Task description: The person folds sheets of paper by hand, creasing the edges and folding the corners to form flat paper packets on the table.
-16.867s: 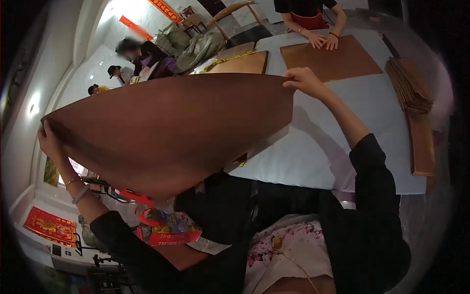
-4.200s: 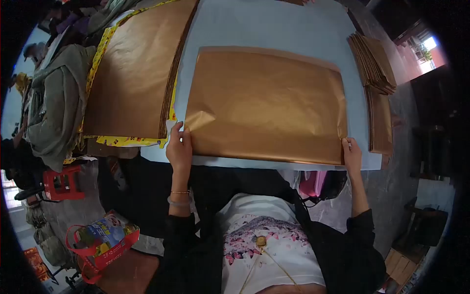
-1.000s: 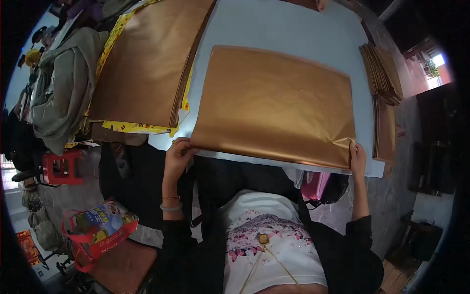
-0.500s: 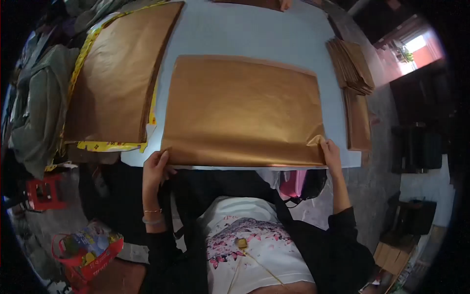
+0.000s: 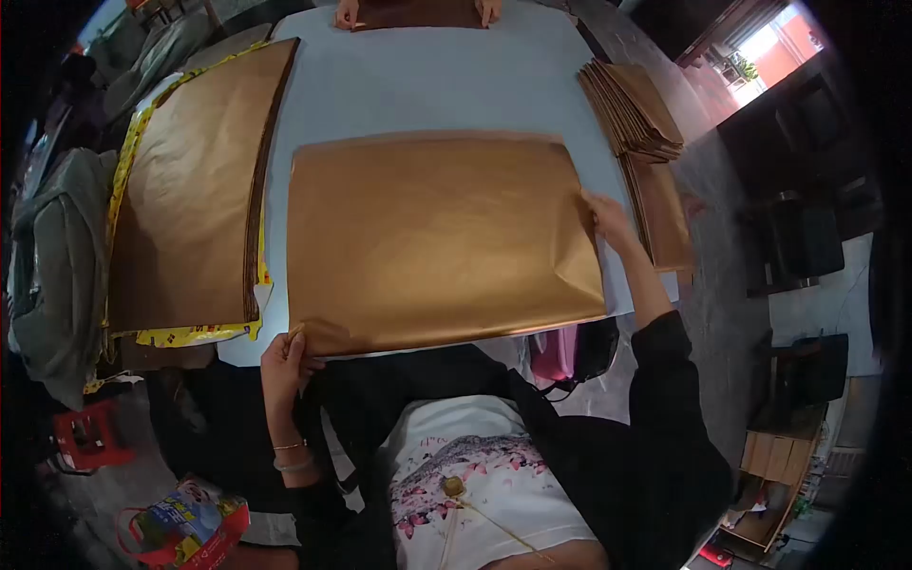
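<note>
A large gold-brown paper sheet (image 5: 427,242) lies in front of me on the light table, its front edge along the table's near edge. My left hand (image 5: 285,359) is closed on its near left corner, thumb on top. On the sheet's right side, my right hand (image 5: 608,220) grips the edge with fingers pinched together. Below that hand, a crease runs toward the near right corner. Both hands' undersides are partly hidden.
To the left, a stack of similar sheets (image 5: 195,190) rests on yellow wrapping (image 5: 195,336). Folded brown paper pieces (image 5: 632,109) are piled along the right side of the table (image 5: 427,81). Across from me, another person's hands (image 5: 488,11) hold a brown sheet (image 5: 418,13).
My right hand has slid from the near right corner up the sheet's right edge. My left hand stays at its corner. The view has shifted, and both of the other person's hands now show.
</note>
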{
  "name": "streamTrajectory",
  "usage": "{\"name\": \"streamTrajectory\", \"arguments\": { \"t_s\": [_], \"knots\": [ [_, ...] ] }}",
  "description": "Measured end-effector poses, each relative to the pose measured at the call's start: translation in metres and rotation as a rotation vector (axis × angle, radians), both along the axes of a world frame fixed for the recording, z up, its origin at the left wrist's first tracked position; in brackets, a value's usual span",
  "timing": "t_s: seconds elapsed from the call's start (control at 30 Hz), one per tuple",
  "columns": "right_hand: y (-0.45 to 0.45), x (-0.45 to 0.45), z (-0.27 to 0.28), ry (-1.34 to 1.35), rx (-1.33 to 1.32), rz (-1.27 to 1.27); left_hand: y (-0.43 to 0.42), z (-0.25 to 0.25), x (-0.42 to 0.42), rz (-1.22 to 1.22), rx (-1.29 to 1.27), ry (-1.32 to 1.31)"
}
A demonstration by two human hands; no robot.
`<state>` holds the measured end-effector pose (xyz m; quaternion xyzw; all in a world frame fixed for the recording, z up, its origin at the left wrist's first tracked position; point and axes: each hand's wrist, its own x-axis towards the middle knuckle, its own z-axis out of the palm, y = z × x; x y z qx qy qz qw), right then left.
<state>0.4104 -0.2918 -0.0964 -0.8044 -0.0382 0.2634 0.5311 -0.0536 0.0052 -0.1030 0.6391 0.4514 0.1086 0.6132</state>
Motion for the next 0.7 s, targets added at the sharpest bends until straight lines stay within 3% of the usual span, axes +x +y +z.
{"name": "streamTrajectory", "arguments": {
  "t_s": [0.13, 0.33, 0.4, 0.5, 0.53, 0.6, 0.7],
  "knots": [
    [0.034, 0.036, 0.011, 0.01, -0.025, 0.072, -0.003, 0.016, 0.007, -0.034, 0.126, 0.097],
    [0.076, 0.08, -0.01, -0.244, 0.007, -0.026, -0.001, 0.009, 0.002, -0.025, 0.04, 0.062],
    [0.084, 0.09, -0.015, -0.427, -0.345, 0.046, -0.005, 0.013, 0.004, -0.011, 0.036, 0.041],
    [0.088, 0.105, -0.026, -0.496, -0.495, 0.158, -0.005, 0.01, 0.001, -0.009, 0.04, 0.018],
    [0.088, 0.104, -0.032, -0.493, -0.496, 0.159, -0.005, 0.009, 0.0, -0.009, 0.038, 0.021],
    [0.088, 0.099, -0.042, -0.83, -0.443, 0.074, -0.006, 0.009, -0.002, 0.016, 0.003, 0.003],
    [0.09, 0.093, -0.045, -0.846, -0.442, 0.035, -0.01, 0.008, -0.006, 0.042, 0.0, 0.006]
  ]
}}
